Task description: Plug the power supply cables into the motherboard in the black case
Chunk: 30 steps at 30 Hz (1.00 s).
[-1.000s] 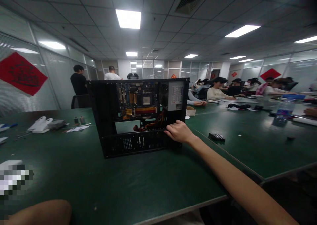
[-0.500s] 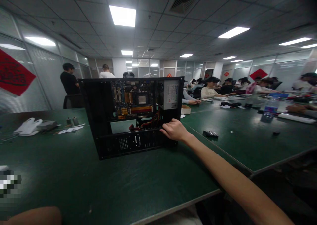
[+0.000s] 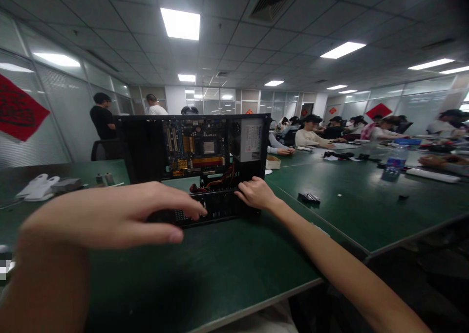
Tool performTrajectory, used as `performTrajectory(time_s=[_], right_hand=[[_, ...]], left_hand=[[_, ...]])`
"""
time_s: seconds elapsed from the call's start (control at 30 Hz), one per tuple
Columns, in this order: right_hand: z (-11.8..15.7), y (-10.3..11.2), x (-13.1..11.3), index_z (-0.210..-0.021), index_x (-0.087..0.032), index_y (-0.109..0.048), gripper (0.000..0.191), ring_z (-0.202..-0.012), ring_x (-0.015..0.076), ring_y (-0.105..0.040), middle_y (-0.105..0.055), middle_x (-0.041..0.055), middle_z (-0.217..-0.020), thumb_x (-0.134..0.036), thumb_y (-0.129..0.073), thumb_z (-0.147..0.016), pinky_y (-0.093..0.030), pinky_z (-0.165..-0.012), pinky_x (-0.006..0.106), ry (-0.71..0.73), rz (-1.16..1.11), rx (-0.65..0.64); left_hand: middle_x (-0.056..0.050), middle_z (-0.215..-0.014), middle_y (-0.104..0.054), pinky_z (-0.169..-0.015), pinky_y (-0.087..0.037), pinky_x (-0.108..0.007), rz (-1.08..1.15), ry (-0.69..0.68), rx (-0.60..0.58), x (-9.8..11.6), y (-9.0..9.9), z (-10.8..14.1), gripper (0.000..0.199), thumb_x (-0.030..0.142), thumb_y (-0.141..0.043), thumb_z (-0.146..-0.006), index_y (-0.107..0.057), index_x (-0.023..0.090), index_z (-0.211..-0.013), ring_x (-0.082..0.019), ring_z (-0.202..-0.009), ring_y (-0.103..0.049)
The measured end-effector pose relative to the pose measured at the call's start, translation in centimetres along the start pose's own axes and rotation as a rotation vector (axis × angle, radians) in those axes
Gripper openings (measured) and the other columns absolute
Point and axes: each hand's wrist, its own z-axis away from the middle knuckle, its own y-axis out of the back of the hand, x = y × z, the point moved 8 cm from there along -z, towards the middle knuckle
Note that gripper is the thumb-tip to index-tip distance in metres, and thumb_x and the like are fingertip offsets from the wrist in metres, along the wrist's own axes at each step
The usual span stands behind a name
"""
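Note:
An open black computer case (image 3: 139,152) stands upright on the green table (image 3: 205,269), its inside facing me. Within it show a motherboard (image 3: 196,144), a silver power supply (image 3: 251,140) at the upper right and reddish cables (image 3: 223,179). My right hand (image 3: 256,193) is closed on the case frame at the lower right. In front of the lower left of the case is my left hand (image 3: 146,213), with thumb and fingers apart and nothing between them; it hides part of the case's lower edge.
White and grey items (image 3: 40,187) lie at the left. On the right are a small black part (image 3: 309,198), a plastic bottle (image 3: 397,159) and a small box (image 3: 273,162). Several people sit at the right side; two people (image 3: 102,115) are at the back left.
My left hand has come up from the bottom left to the front of the case. My right hand has kept its hold on the frame.

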Motion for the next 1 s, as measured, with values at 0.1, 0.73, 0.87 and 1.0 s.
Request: performTrajectory(time_s=[0.1,0.73,0.87,1.0], right_hand=[[0.0,0.0,-0.1,-0.084,-0.015,-0.061,0.033,-0.064,0.016,-0.057,-0.068,0.0052,-0.074,-0.036,-0.042,-0.101,-0.027,-0.07,0.033,0.005,0.003,-0.003],[-1.0,0.8,-0.7,-0.091,-0.014,-0.064,0.046,-0.071,0.02,-0.063,-0.071,0.0093,-0.081,-0.05,-0.037,-0.102,-0.033,-0.07,0.032,-0.071,-0.08,-0.135],[-4.8,1.8,-2.4,-0.107,-0.016,-0.062,0.04,-0.092,0.0212,-0.064,-0.07,0.0106,-0.102,-0.05,-0.041,-0.101,-0.039,-0.076,0.03,-0.111,-0.314,-0.127],[-9.7,0.3,-4.0,-0.111,-0.016,-0.062,0.04,-0.098,0.0234,-0.065,-0.069,0.0125,-0.11,-0.051,-0.05,-0.096,-0.043,-0.076,0.029,-0.096,-0.537,-0.267]], left_hand=[[-0.004,-0.115,-0.07,-0.09,-0.048,-0.033,-0.003,-0.07,-0.008,2.0,0.7,-4.9,0.052,0.061,-0.054,-0.084,-0.067,0.028,-0.122,-0.027,-0.11,-0.062],[-0.006,-0.115,-0.073,-0.083,-0.05,-0.029,0.069,-0.141,-0.189,0.1,-2.8,-10.6,0.039,0.028,-0.051,-0.084,-0.072,0.026,-0.117,-0.022,-0.098,-0.067],[-0.006,-0.119,-0.071,-0.09,-0.048,-0.029,0.067,-0.183,-0.195,0.2,-3.2,-11.0,0.04,0.028,-0.048,-0.088,-0.069,0.025,-0.121,-0.021,-0.104,-0.065],[-0.006,-0.111,-0.073,-0.083,-0.05,-0.027,0.057,-0.17,-0.117,-0.4,-2.9,-11.4,0.037,0.028,-0.046,-0.088,-0.071,0.022,-0.115,-0.02,-0.095,-0.067]])
